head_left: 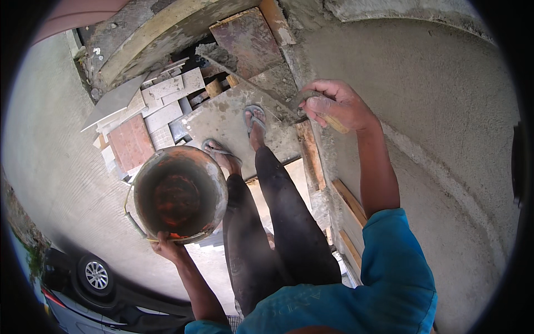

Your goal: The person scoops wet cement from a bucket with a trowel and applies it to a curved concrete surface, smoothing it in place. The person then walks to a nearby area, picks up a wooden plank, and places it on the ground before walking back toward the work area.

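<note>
My left hand (168,249) is closed on the near rim of a round bucket (221,183), which tips so that its mouth faces up at me. Grey residue and orange-red patches coat the bucket's inside, and no load shows in it. A wire handle with a grip hangs at its left side. My right hand (342,106) is raised at the right, closed around the pale wooden handle (335,124) of what looks like a trowel. Its grey, mortar-smeared metal part (303,100) shows at my fingers, beside the grey plastered wall (411,78).
My sandalled feet stand on a mortar-stained slab (219,122). Stacked tiles (167,114) and a reddish board (247,42) lie ahead. A long thin bar (245,80) slants across the slab, with a grey lump at its far end. Wooden planks (349,201) line the wall's foot. A parked car (97,278) stands lower left.
</note>
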{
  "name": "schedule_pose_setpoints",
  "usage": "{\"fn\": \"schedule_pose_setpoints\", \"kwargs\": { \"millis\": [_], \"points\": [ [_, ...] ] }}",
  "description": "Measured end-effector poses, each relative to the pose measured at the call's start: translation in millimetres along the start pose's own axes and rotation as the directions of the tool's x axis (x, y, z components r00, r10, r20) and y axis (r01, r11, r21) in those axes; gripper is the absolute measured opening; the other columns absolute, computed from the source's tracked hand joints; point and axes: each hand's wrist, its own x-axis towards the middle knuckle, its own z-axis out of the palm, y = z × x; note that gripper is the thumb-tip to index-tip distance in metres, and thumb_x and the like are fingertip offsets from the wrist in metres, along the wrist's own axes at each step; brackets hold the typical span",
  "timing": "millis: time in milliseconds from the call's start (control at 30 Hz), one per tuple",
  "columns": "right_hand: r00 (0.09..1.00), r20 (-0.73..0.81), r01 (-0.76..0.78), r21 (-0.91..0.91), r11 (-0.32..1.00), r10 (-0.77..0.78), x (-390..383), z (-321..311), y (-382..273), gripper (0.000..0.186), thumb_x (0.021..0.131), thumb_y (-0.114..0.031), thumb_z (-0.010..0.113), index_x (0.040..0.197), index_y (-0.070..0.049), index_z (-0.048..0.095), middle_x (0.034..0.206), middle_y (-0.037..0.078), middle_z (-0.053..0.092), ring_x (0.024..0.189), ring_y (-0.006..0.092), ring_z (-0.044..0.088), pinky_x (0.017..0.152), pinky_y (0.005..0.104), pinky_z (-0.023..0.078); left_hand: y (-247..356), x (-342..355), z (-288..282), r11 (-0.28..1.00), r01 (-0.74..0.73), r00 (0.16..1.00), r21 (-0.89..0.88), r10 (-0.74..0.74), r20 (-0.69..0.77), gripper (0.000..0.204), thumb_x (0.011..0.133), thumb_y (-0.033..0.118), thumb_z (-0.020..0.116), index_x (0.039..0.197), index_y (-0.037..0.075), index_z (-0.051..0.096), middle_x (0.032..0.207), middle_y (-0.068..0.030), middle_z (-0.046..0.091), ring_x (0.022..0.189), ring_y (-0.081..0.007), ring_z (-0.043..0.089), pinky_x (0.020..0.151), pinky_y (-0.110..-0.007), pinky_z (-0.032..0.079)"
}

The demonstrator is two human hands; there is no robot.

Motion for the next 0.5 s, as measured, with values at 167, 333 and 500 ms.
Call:
{"fn": "schedule_pose_setpoints", "kwargs": {
  "millis": [167, 333, 500],
  "points": [
    [0.713, -0.701, -0.149, -0.111, 0.983, 0.029, -10, -38, 10, 0.043, 0.091, -0.039, 0.064, 0.105, 0.002, 0.063, 0.075, 0.004, 0.06, 0.058, 0.0108, 0.057, 0.057, 0.0275, 0.049, -3, 6, -6, 0.998, -0.067, 0.998, -0.014, 0.067, -0.002, 0.049, 0.065, -0.004, 0.047, 0.113, -0.009, 0.054, 0.107, -0.0126, 0.059, 0.089, -0.0216, 0.06, 0.076, -0.031, 0.051],
    [0.623, -0.765, -0.445, -0.519, 0.73, -0.164, -24, -28, 51, 0.055, 0.089, -0.04, 0.062, 0.122, 0.004, 0.058, 0.1, 0.017, 0.067, 0.088, 0.0264, 0.066, 0.082, 0.0367, 0.052, 6, -14, 18, 0.999, -0.035, 0.999, 0.014, 0.035, -0.009, 0.049, 0.065, -0.004, 0.047, 0.113, -0.009, 0.054, 0.102, -0.0117, 0.057, 0.084, -0.0197, 0.058, 0.073, -0.03, 0.05],
    [0.592, -0.702, -0.45, -0.695, 0.56, -0.396, 51, -62, 129, 0.056, 0.088, -0.041, 0.063, 0.129, -0.004, 0.055, 0.12, 0.019, 0.063, 0.114, 0.0354, 0.059, 0.096, 0.0444, 0.046, -4, -4, 9, 0.996, 0.052, 0.999, 0.075, -0.051, -0.019, 0.045, 0.067, -0.002, 0.047, 0.111, -0.009, 0.054, 0.099, -0.0103, 0.056, 0.08, -0.0175, 0.055, 0.071, -0.029, 0.049]
  ]
}}
